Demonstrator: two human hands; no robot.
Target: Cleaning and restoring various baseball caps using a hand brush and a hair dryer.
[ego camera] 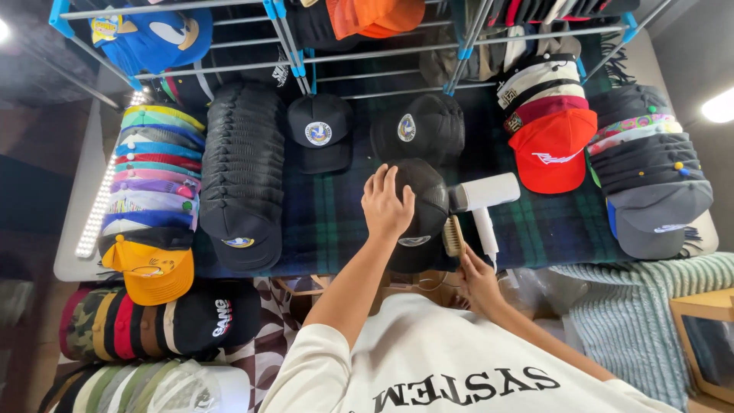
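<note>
Cap (419, 210), black, sits on the plaid cloth (336, 222) straight ahead of you, brim toward your chest. Your left hand (384, 203) lies spread over its crown, pressing down, not clenched. Your right hand (478, 277) grasps a small brush (453, 235), bristles just beside the cap's right edge. Cap looks light and soft, crown likely dents easily; brim is the stiff part, better place to hold. Just right of the brush lies a white dryer (483, 200). Beyond your left hand, two more black caps (321, 131). Far left, stacked black caps (243, 172).
</note>
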